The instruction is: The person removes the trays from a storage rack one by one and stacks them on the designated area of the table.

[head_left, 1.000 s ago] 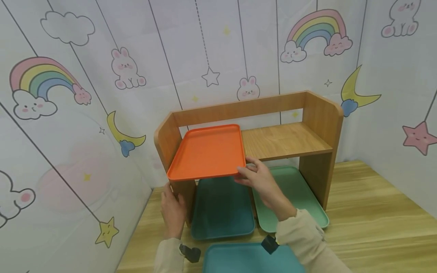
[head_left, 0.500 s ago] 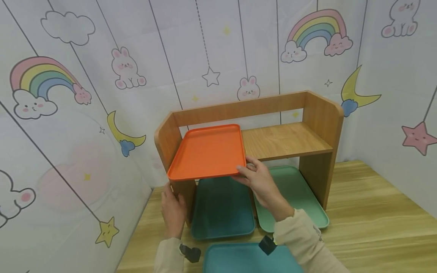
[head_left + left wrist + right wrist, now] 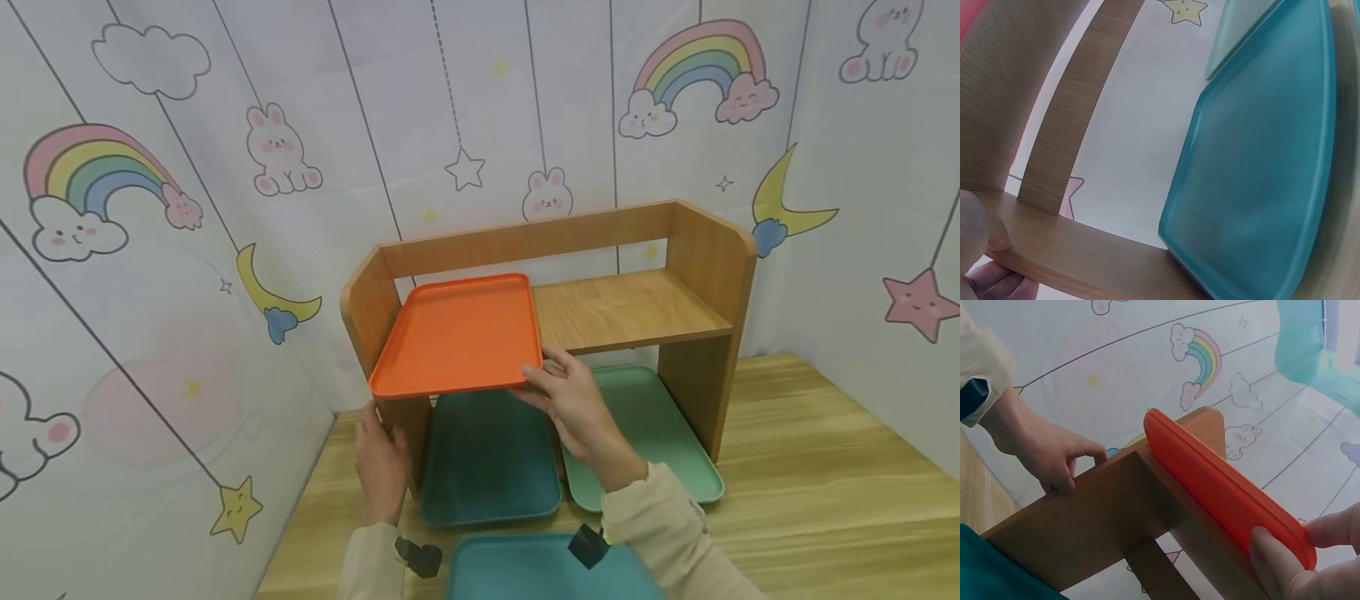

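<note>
An orange tray (image 3: 461, 333) lies on the left half of the upper board of a wooden desktop shelf (image 3: 630, 304), its front edge jutting past the board. My right hand (image 3: 581, 408) pinches the tray's front right corner; in the right wrist view thumb and fingers (image 3: 1332, 528) stand on either face of its rim. With my left hand (image 3: 381, 462) I grip the front edge of the shelf's left side panel (image 3: 1094, 515), thumb inside and fingers outside in the left wrist view. Below the board lie a dark teal tray (image 3: 491, 458) and a light green tray (image 3: 637, 433).
Another blue tray (image 3: 551, 571) lies on the wood-grain table (image 3: 832, 500), in front of the shelf. A white wall cloth (image 3: 465, 100) printed with rainbows and rabbits stands close behind and at both sides. The right half of the upper board shows bare wood.
My right hand and wrist have shifted very slightly at the tray's corner. The orange tray, the shelf and my left hand look the same as before.
</note>
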### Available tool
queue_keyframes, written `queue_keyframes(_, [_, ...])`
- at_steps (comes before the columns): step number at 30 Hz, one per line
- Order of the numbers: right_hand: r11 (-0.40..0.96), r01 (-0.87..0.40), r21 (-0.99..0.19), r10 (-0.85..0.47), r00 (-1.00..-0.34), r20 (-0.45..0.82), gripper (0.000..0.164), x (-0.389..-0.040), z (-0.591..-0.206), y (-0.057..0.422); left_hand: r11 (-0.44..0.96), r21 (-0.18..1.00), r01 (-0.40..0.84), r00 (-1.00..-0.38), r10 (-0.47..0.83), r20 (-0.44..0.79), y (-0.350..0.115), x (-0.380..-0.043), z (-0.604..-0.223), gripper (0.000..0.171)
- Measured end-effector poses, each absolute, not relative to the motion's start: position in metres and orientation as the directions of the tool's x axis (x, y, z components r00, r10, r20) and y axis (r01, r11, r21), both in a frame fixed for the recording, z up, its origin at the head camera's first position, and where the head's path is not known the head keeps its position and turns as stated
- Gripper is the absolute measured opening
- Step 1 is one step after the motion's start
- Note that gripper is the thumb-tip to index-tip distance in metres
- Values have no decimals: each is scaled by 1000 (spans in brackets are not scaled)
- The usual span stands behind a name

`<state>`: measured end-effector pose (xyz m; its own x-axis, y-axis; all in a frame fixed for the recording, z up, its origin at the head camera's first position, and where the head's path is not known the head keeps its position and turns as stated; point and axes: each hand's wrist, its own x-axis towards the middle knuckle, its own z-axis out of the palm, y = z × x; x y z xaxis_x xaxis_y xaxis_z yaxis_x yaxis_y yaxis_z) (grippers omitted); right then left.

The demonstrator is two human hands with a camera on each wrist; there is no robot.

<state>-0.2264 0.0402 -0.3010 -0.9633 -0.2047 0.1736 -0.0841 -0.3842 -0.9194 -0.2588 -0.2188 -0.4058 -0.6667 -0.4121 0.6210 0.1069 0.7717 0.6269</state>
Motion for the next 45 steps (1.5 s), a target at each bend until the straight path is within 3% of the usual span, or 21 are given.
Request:
queue_keyframes(9, [-403,-66,-913,-177,-973,149,63,-220,-300,42,783,610,127,-637,-407,655,-218,-259,-406,44])
queue_keyframes(31, [-473,-43,-880,-132,-984,119,58,-206,-304,53,783,612,110,-642,-414,645,-220,-260,-409,43])
queue_keyframes(45, [-491,-47,-870,-136,-982,130,58,-197,-307,69,815,557,161,-573,-382,725,-217,-258,-409,43])
